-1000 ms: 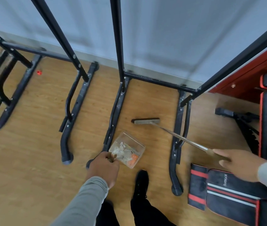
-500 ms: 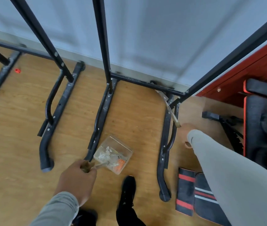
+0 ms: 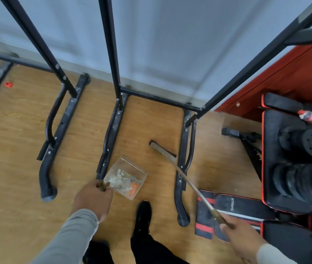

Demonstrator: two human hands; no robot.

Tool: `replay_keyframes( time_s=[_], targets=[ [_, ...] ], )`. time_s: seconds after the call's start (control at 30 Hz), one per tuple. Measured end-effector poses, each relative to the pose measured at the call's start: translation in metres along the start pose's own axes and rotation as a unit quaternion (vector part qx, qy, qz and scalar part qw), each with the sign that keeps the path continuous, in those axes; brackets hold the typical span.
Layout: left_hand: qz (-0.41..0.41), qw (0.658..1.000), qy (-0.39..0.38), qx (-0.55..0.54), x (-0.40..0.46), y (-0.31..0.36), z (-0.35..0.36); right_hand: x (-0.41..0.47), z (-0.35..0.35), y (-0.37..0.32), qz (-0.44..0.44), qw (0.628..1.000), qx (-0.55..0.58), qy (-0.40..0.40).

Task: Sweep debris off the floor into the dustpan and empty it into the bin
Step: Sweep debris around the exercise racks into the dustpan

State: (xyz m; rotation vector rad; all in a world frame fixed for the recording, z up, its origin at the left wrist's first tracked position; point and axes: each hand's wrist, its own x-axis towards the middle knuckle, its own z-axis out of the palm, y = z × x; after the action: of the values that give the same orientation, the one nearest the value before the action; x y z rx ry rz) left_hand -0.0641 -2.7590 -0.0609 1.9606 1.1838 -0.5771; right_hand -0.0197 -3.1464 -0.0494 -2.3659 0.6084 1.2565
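A clear plastic dustpan [image 3: 132, 169] sits on the wooden floor with pale and orange scraps inside. My left hand [image 3: 92, 200] grips its short handle at the near-left corner. My right hand [image 3: 240, 237] grips the end of a long thin broom handle [image 3: 191, 185]. The broom head [image 3: 160, 148] rests on the floor to the right of the dustpan, close to a black frame foot. A small red scrap [image 3: 8, 84] lies on the floor far left, near the wall.
Black metal exercise frames [image 3: 113, 119] stand on the floor against the grey wall. A black and red weight bench [image 3: 244, 204] with weight plates [image 3: 311, 143] fills the right side beside a red cabinet [image 3: 284, 77]. My black shoe [image 3: 143, 212] is just below the dustpan.
My right hand pulled back from the far frame corner toward me. The broom head came from the wall down to the floor right of the dustpan. My left hand kept hold of the dustpan.
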Motion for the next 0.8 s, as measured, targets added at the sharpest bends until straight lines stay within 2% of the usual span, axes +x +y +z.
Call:
replay_keyframes(
  time_s=[0.1,0.23,0.33,0.43,0.47,0.53,0.6,0.67,0.8],
  targets=[
    [0.0,1.0,0.005,0.001,0.001,-0.001,-0.001,-0.014,0.005,-0.001,0.024,0.993,0.113,-0.008],
    [0.002,1.0,0.012,0.005,0.0,-0.003,0.001,-0.029,0.043,-0.058,0.086,0.964,0.235,-0.092],
    [0.003,1.0,0.015,0.008,-0.002,-0.005,0.004,-0.031,0.082,-0.091,0.081,0.953,0.264,-0.124],
    [0.005,1.0,0.02,0.006,-0.001,-0.007,0.006,-0.043,0.106,-0.115,0.036,0.948,0.238,-0.209],
    [0.005,1.0,0.022,0.008,0.0,-0.007,0.007,-0.046,0.107,-0.123,0.029,0.949,0.25,-0.192],
    [0.009,1.0,0.021,0.013,0.001,-0.009,0.007,-0.055,0.107,-0.126,0.029,0.926,0.319,-0.201],
    [0.008,1.0,0.019,0.016,0.002,-0.008,0.006,-0.067,0.091,-0.122,0.102,0.901,0.373,-0.196],
    [0.004,1.0,0.019,0.01,0.005,-0.009,0.005,-0.07,0.072,-0.108,0.115,0.91,0.362,-0.168],
    [0.005,1.0,0.007,-0.006,0.006,-0.01,0.003,-0.074,0.036,-0.087,0.067,0.961,0.246,-0.108]
  ],
)
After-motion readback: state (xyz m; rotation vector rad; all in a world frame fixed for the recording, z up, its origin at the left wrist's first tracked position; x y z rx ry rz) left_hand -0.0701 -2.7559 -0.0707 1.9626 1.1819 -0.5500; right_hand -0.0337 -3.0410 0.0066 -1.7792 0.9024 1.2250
